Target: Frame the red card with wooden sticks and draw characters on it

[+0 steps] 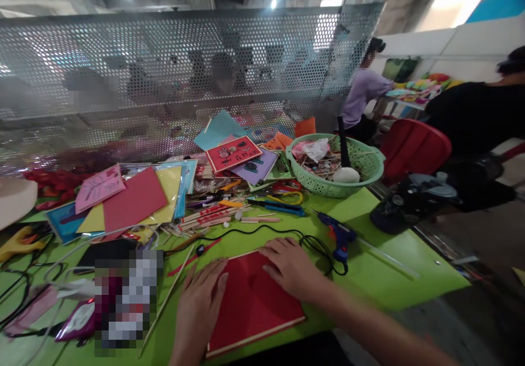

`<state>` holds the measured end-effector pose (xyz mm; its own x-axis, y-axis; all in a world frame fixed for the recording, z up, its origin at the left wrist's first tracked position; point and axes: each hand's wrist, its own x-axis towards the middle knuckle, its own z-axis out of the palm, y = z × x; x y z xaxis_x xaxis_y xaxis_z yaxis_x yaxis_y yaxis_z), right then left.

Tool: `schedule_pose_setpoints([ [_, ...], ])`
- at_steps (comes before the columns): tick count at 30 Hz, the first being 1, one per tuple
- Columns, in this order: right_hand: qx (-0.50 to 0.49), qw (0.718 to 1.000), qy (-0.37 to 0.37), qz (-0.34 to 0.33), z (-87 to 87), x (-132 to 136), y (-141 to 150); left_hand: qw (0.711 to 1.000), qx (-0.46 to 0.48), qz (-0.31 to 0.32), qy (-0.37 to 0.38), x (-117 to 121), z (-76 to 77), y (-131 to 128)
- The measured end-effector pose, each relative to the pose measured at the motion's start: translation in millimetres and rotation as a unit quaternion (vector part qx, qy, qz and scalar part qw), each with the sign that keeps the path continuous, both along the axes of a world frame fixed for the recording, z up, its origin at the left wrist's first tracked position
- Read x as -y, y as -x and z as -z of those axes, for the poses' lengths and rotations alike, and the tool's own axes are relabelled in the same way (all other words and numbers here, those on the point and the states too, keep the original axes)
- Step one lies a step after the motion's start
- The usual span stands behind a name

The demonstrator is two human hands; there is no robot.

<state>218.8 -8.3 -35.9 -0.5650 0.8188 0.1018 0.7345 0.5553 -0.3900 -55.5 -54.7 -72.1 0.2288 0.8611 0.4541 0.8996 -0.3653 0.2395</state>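
A red card (252, 306) edged with thin pale wooden strips lies flat on the green table in front of me. Along its left edge rests my left hand (204, 295), fingers stretched out and pointing away from me. My right hand (293, 270) lies over the card's far right corner, its fingers extended and flat on the edge. Neither hand grasps anything that I can see. A blue glue gun (338, 237) with a clear glue stick (389, 259) in its back lies to the right, its black cable (254, 230) running behind the card.
Wooden sticks (209, 218), a blue cutter (279, 207) and colored cards (135, 199) are piled behind. A green basket (336, 188) of scraps stands at the back right, near a dark jug (410, 202). A perforated metal screen (172, 81) rises behind; two people sit at right.
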Motion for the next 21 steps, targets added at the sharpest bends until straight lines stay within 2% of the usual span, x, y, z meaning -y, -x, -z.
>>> schedule_pose_setpoints([
  [14, -0.004, 1.000, -0.003, 0.004, -0.1, 1.0, -0.3, 1.000, 0.002, -0.027, 0.010, 0.5, 6.5, 2.6],
  [21, -0.011, 1.000, -0.011, 0.003, 0.2, -0.5, -0.5, 0.999, 0.014, -0.028, -0.018, 1.6, 6.2, 2.8],
])
